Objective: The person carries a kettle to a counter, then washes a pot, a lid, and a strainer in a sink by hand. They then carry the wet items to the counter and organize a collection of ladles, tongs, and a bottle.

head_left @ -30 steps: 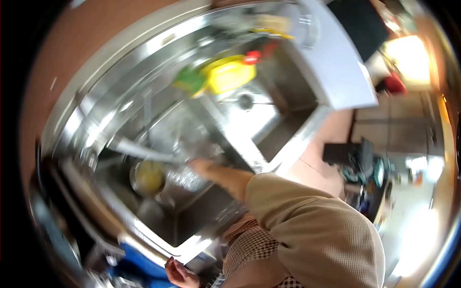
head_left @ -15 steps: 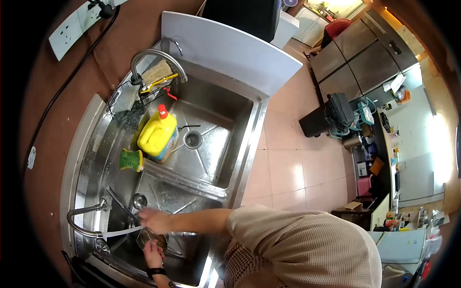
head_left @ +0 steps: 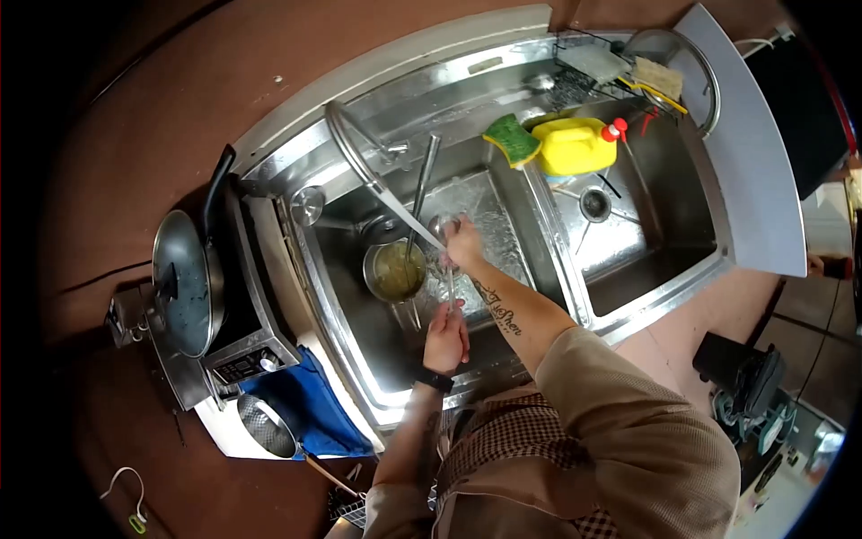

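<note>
Both my hands are over the left sink basin (head_left: 530, 292). My left hand (head_left: 446, 341), wearing a black wristband, is closed around the thin metal handle of what looks like a ladle (head_left: 451, 286). Farther up, my right hand (head_left: 463, 244) has its fingers wrapped at the ladle's round head, which they partly cover. Water runs from the curved faucet (head_left: 355, 162) in a slanting stream onto this spot. Left of my hands, a metal pot (head_left: 370, 274) holds cloudy yellowish water. A long-handled utensil (head_left: 424, 184) leans up out of it.
A green-and-yellow sponge (head_left: 512, 141) and a yellow detergent jug (head_left: 575, 148) stand by the basin divider. The right basin (head_left: 664, 193) has a drain. On the left are a lidded pan (head_left: 184, 283), a microwave-like appliance (head_left: 247, 355) and a strainer (head_left: 265, 427).
My view has turned and shifted, so the sink now appears rotated with the left counter showing. My left hand has moved from beside the pot to below my right hand, on the handle.
</note>
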Demonstrator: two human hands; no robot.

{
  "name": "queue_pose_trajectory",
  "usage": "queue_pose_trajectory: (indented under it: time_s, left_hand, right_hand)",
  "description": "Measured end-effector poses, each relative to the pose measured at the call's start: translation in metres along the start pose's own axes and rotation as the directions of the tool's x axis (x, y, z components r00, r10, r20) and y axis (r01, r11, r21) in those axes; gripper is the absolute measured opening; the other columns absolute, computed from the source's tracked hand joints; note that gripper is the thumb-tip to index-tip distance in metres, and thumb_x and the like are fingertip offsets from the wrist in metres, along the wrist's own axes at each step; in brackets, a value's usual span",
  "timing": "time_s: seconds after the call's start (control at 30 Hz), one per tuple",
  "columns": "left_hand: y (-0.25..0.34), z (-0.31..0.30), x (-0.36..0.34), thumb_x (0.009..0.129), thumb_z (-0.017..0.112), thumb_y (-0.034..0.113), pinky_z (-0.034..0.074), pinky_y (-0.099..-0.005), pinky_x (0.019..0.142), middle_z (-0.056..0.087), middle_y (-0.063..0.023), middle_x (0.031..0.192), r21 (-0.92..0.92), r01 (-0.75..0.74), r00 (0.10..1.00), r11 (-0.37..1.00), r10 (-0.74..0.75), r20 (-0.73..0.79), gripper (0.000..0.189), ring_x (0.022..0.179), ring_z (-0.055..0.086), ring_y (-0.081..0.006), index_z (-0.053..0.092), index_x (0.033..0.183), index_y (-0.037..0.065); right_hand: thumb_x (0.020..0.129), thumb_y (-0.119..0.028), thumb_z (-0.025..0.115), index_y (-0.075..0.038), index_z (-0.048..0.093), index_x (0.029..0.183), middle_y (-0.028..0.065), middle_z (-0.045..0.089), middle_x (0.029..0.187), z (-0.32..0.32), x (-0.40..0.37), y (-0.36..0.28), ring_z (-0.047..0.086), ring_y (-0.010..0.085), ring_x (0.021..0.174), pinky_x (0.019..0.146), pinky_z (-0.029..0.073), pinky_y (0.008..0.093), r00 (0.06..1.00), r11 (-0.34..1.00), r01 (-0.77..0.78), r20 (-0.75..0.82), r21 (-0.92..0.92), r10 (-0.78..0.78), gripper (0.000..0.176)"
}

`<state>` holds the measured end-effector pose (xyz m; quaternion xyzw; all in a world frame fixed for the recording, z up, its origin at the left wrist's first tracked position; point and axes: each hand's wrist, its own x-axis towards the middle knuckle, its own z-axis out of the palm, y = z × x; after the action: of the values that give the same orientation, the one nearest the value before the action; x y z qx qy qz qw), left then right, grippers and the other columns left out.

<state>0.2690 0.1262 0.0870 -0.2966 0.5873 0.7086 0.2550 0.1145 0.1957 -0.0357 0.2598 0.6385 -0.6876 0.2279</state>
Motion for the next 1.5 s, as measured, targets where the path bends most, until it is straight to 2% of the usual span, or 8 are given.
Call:
queue_pose_trajectory:
  time_s: [0.2, 0.37, 0.53, 0.73, 0.87, 1.07, 1.33, 1.5]
  left_hand:
    - [0.01, -0.01, -0.01, 0.102, 0.041, 0.025, 0.027, -0.0259, 0.032, 0.04, -0.0023, 0.049, -0.404, 0.061, 0.997, 0.913, -0.036, 0.07, 0.027, 0.033, 0.032, -0.0133, 0.053, 0.113, 0.003]
    - [-0.083, -0.036, 0.028, 0.1, 0.046, 0.026, 0.049, -0.0305, 0.056, 0.057, -0.0068, 0.069, -0.135, 0.06, 0.998, 0.989, -0.058, 0.02, 0.025, 0.063, 0.06, -0.0182, 0.057, 0.108, 0.005]
    - [-0.033, -0.05, 0.083, 0.097, 0.048, 0.046, 0.042, -0.0322, 0.089, 0.059, -0.0045, 0.119, -0.379, -0.265, 0.962, 0.887, 0.268, -0.048, 0.048, 0.104, 0.055, -0.0173, 0.051, 0.129, 0.011]
    - [0.086, -0.009, 0.081, 0.094, 0.047, 0.055, 0.034, -0.0399, 0.106, 0.051, -0.0122, 0.132, -0.752, -0.119, 0.964, 0.648, 0.258, 0.07, 0.064, 0.122, 0.048, -0.0261, 0.049, 0.128, 0.001]
    - [0.075, -0.039, 0.138, 0.091, 0.063, 0.035, 0.044, -0.0367, 0.097, 0.06, -0.0102, 0.117, -0.744, 0.012, 0.992, 0.668, -0.104, -0.077, 0.041, 0.109, 0.057, -0.0214, 0.06, 0.112, 0.001]
    - [0.06, -0.03, 0.159, 0.088, 0.064, 0.044, 0.041, -0.0347, 0.103, 0.058, -0.0155, 0.125, -0.852, -0.077, 0.997, 0.517, 0.014, -0.082, 0.059, 0.117, 0.054, -0.0254, 0.054, 0.12, -0.005]
    - [0.067, -0.051, 0.171, 0.091, 0.051, 0.058, 0.044, -0.0288, 0.066, 0.051, -0.002, 0.066, -0.644, -0.097, 0.983, 0.759, -0.028, -0.182, 0.048, 0.057, 0.049, -0.0158, 0.053, 0.08, 0.011]
    - [0.055, -0.028, 0.153, 0.096, 0.054, 0.037, 0.045, -0.0302, 0.085, 0.062, -0.005, 0.091, -0.573, -0.254, 0.949, 0.779, 0.316, 0.008, 0.035, 0.087, 0.057, -0.0165, 0.06, 0.098, 0.003]
  right_hand:
    - [0.099, -0.023, 0.049, 0.0, 0.056, 0.105, 0.0085, 0.058, 0.067, 0.039, -0.022, -0.002, 0.053, 0.0179, 0.042, 0.038, 0.049, 0.0308, 0.94, 0.707, -0.33, 0.284, 0.625, 0.188, 0.025]
    - [0.093, -0.025, 0.058, -0.011, 0.062, 0.085, -0.0015, 0.047, 0.055, 0.035, -0.016, 0.014, 0.036, 0.0087, 0.035, 0.031, 0.023, 0.0263, 0.862, 0.893, -0.37, 0.453, 0.256, 0.228, 0.016]
    - [0.09, -0.01, 0.056, -0.006, 0.057, 0.126, 0.0075, 0.068, 0.095, 0.033, -0.026, -0.021, 0.06, 0.0178, 0.081, 0.073, 0.051, 0.0319, 0.697, 0.79, 0.598, 0.401, 0.135, -0.595, 0.036]
    - [0.096, -0.024, 0.037, -0.003, 0.052, 0.113, 0.0189, 0.064, 0.097, 0.009, -0.063, -0.064, 0.065, 0.0373, 0.084, 0.073, 0.053, 0.0452, 0.828, 0.584, 0.558, 0.352, -0.589, -0.437, 0.031]
    - [0.093, -0.018, 0.049, -0.005, 0.049, 0.12, 0.0196, 0.06, 0.104, -0.011, -0.05, -0.022, 0.061, 0.0362, 0.097, 0.082, 0.05, 0.044, 0.453, 0.315, 0.83, 0.226, -0.46, -0.863, 0.03]
    - [0.094, -0.024, 0.05, -0.006, 0.06, 0.099, 0.02, 0.062, 0.093, -0.044, -0.051, -0.008, 0.06, 0.0406, 0.087, 0.076, 0.048, 0.0474, 0.806, 0.675, 0.592, 0.324, -0.442, -0.495, 0.02]
    - [0.091, -0.018, 0.051, -0.002, 0.057, 0.096, 0.0217, 0.064, 0.087, -0.046, -0.082, -0.025, 0.061, 0.0421, 0.083, 0.074, 0.049, 0.0482, 0.644, 0.534, 0.765, 0.441, -0.36, -0.625, 0.017]
    - [0.091, -0.017, 0.049, -0.003, 0.055, 0.096, 0.0199, 0.064, 0.085, -0.042, -0.083, -0.037, 0.062, 0.0406, 0.079, 0.07, 0.05, 0.0469, 0.737, 0.651, 0.675, 0.343, -0.347, -0.582, 0.016]
